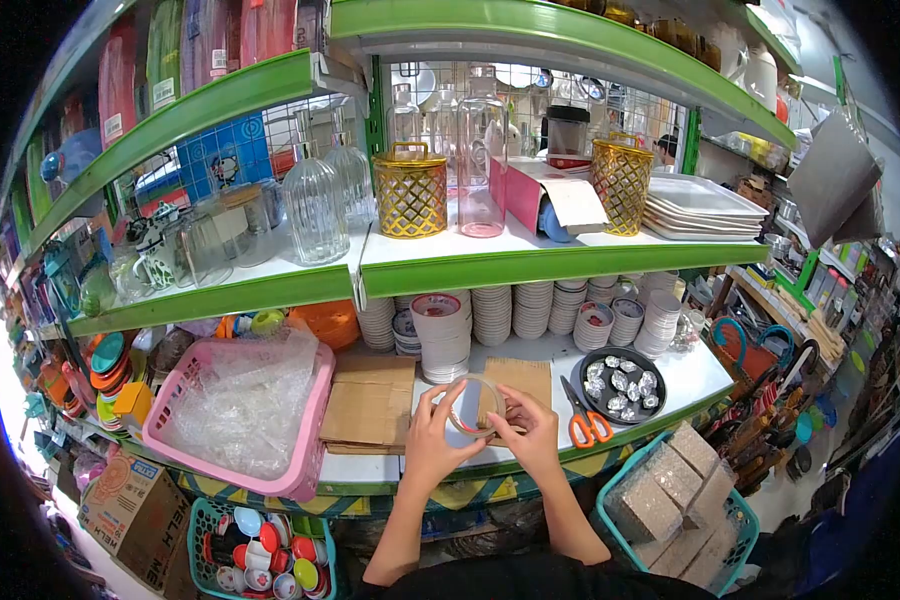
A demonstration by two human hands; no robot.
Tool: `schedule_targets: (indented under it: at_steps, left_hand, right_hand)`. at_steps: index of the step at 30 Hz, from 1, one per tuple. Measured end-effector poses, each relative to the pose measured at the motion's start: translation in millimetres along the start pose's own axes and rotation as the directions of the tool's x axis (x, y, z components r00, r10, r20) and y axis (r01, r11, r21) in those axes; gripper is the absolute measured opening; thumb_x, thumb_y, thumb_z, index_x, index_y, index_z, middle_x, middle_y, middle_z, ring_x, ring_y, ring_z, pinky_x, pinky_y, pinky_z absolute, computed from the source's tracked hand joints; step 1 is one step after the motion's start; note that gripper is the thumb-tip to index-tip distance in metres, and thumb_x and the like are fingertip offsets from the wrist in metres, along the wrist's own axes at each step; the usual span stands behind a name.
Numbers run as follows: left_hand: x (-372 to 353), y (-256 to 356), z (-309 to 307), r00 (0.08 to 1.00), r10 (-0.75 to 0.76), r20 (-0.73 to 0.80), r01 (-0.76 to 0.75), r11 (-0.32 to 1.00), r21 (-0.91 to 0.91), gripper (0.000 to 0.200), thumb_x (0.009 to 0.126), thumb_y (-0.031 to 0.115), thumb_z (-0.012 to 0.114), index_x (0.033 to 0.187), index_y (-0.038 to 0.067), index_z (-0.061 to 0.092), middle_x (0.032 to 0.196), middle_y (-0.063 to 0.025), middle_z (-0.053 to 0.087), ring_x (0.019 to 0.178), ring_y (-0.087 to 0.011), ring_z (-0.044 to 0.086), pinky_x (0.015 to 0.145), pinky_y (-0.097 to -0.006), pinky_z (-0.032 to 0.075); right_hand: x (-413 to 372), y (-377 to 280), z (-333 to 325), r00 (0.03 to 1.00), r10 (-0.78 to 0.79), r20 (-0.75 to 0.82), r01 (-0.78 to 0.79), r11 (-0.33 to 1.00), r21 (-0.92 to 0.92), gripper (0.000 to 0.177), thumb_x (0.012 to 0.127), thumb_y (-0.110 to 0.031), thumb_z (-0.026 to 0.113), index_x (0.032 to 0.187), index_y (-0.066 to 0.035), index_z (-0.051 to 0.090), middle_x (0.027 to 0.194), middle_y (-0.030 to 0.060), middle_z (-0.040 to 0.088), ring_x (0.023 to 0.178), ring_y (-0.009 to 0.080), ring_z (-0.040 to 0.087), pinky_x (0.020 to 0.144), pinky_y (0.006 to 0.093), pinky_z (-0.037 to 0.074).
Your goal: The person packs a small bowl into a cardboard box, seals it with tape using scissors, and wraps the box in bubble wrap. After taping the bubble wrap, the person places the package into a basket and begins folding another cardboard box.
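A roll of tape is held up between my two hands, its round opening facing me. My left hand grips its left side with curled fingers and thumb. On the other side, my right hand pinches the lower right rim. Flat pieces of brown cardboard lie on the counter to the left and behind the roll. Orange-handled scissors rest to the right of my right hand, touching or close beside a round black tray with several foil-wrapped pieces in it.
Stacked bowls stand along the counter's back. A pink basket of bubble wrap is at left. Below are teal baskets of small colourful items and speckled blocks. Glass bottles and gold lattice containers fill the shelf above.
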State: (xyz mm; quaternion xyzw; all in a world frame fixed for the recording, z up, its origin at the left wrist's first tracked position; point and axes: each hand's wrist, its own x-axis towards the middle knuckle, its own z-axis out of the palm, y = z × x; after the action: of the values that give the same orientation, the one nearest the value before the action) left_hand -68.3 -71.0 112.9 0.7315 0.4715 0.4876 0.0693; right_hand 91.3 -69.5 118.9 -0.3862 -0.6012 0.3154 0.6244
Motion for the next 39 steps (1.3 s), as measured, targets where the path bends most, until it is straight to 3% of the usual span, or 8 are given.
schedule_targets:
  at_steps: [4,9,17,19,20,25,27,39]
  left_hand:
    - [0,0,1,0.999,-0.034,0.033,0.036,0.997,-0.064,0.086,0.057,0.025,0.083,0.135,0.021,0.047,0.123,-0.0082,0.047,0.099,-0.0276,0.055,0.085,-0.0417,0.048]
    - [0,-1,2,0.998,0.057,-0.028,-0.057,0.998,-0.005,0.085,0.056,0.025,0.083,0.133,0.013,0.048,0.121,-0.0104,0.048,0.113,-0.0314,0.048,0.093,-0.0429,0.043]
    - [-5,-2,6,0.999,0.025,-0.031,-0.024,0.999,0.028,0.086,0.056,0.029,0.084,0.132,0.012,0.047,0.119,-0.0104,0.049,0.111,-0.0305,0.049,0.092,-0.0427,0.043]
    - [-6,-3,9,0.999,0.011,-0.031,-0.009,0.999,0.05,0.087,0.056,0.031,0.084,0.133,0.011,0.047,0.118,-0.0105,0.049,0.111,-0.0303,0.049,0.092,-0.0426,0.043]
    - [-7,-2,10,0.999,0.006,-0.04,-0.004,0.999,0.054,0.089,0.055,0.03,0.085,0.133,0.01,0.046,0.118,-0.011,0.049,0.111,-0.0305,0.049,0.092,-0.0422,0.043]
    - [-8,-2,12,0.999,0.001,-0.047,0.001,0.999,0.034,0.093,0.055,0.032,0.087,0.133,0.007,0.044,0.118,-0.0125,0.049,0.11,-0.0307,0.05,0.091,-0.0423,0.044]
    - [-9,-4,14,0.999,-0.012,-0.046,0.012,1.0,0.002,0.094,0.056,0.037,0.086,0.134,0.007,0.043,0.119,-0.0119,0.048,0.113,-0.0304,0.048,0.092,-0.0423,0.044]
    - [-19,-3,12,0.999,-0.033,-0.026,0.034,0.998,0.048,0.096,0.055,0.036,0.086,0.135,0.009,0.041,0.121,-0.0112,0.046,0.108,-0.0295,0.053,0.087,-0.0415,0.048]
  right_hand:
    - [-2,6,1,0.998,-0.02,-0.059,0.019,1.0,-0.021,0.035,0.078,0.002,0.069,0.113,0.002,0.063,0.087,0.0075,0.063,0.072,0.011,0.063,0.065,0.0248,0.056]
    - [-4,3,1,0.998,-0.051,-0.043,0.049,0.998,-0.051,0.033,0.079,0.003,0.068,0.112,0.002,0.063,0.085,0.0073,0.063,0.071,0.0103,0.063,0.065,0.025,0.056]
    - [-8,11,-4,1.0,0.001,-0.016,-0.002,0.999,-0.051,0.036,0.077,0.002,0.069,0.113,-0.001,0.064,0.086,0.0078,0.063,0.071,0.0114,0.064,0.064,0.0245,0.056]
    - [-6,3,-8,0.988,-0.141,0.07,0.153,0.965,-0.213,0.038,0.077,0.002,0.07,0.114,-0.001,0.064,0.087,0.0089,0.064,0.073,0.0131,0.065,0.065,0.0246,0.056]
    - [-7,3,-7,0.988,-0.139,0.069,0.151,0.965,-0.214,0.038,0.077,0.002,0.07,0.114,-0.001,0.064,0.087,0.0089,0.064,0.073,0.0131,0.065,0.065,0.0246,0.056]
    - [-14,10,-6,0.989,-0.14,-0.039,0.128,0.969,-0.213,0.038,0.076,0.003,0.07,0.114,-0.002,0.065,0.086,0.0094,0.063,0.074,0.0133,0.064,0.067,0.0258,0.057]
    - [-15,11,-6,0.987,-0.156,-0.048,0.141,0.963,-0.228,0.037,0.076,0.003,0.07,0.112,-0.002,0.066,0.086,0.0093,0.063,0.073,0.0133,0.064,0.067,0.026,0.056]
    - [-21,10,-7,0.975,-0.209,-0.07,0.185,0.949,-0.255,0.034,0.075,0.002,0.071,0.109,-0.002,0.067,0.084,0.0095,0.064,0.068,0.0142,0.063,0.063,0.0241,0.054]
